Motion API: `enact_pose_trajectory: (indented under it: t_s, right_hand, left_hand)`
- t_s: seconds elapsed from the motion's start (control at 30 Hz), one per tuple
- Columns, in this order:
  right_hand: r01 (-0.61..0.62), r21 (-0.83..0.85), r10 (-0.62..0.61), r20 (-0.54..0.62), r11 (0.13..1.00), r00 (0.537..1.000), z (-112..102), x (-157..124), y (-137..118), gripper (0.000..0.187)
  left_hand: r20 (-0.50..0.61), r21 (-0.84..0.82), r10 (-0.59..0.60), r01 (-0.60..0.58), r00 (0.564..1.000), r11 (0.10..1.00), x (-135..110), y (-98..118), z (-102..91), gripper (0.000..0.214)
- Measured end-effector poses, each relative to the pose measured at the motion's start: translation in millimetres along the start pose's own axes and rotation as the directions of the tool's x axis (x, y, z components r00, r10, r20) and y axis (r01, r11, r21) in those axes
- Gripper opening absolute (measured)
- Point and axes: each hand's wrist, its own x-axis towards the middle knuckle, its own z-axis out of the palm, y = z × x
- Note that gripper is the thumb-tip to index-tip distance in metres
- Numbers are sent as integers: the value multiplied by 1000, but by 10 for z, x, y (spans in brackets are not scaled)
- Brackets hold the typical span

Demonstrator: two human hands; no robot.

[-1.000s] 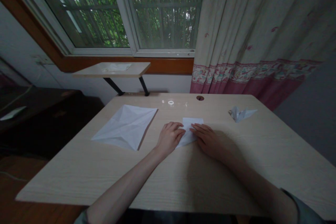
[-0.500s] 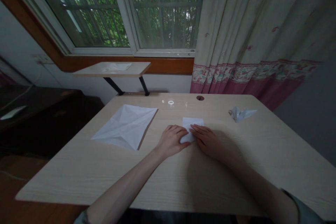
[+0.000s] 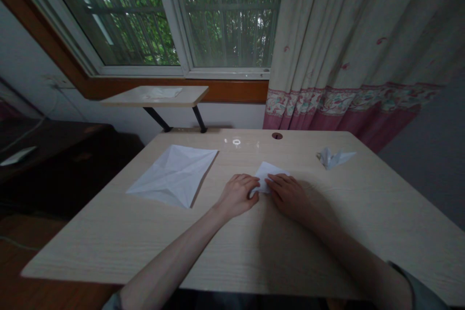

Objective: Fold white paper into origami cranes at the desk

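A small folded piece of white paper (image 3: 268,171) lies on the table between my hands, one corner pointing away from me. My left hand (image 3: 240,191) grips its left edge, with curled fingers on top and the thumb at the near side. From the right, my right hand (image 3: 288,193) presses its fingers together on the paper's right part, covering it. Both hands hold the sheet down near the tabletop. Left of them a larger creased square of white paper (image 3: 176,173) lies spread, its right edge slightly raised. A folded paper crane (image 3: 334,158) stands to the right.
The wooden table (image 3: 218,247) has a round cable hole (image 3: 277,135) near its back edge. A raised shelf (image 3: 127,99) at the back left carries some white paper (image 3: 165,92). A floral curtain (image 3: 327,58) hangs behind the right side; a window (image 3: 225,19) is beyond.
The small folded paper has been turned from square-on to a corner-first position. My fingers have shifted slightly with it; the larger sheet and the crane stay put.
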Motion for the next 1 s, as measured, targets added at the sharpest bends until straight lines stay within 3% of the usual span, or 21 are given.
enact_pose_trajectory:
  t_s: [0.33, 1.0]
  right_hand:
    - [-13, -43, 13, -15, 999, 1000, -52, 4, -52, 35]
    - [-15, 36, 18, -99, 999, 995, -118, 54, -122, 21]
  left_hand:
    - [15, -51, 20, -19, 1000, 998, 9, -31, 3, 23]
    - [32, -107, 4, -1, 999, 994, 22, 35, -53, 12]
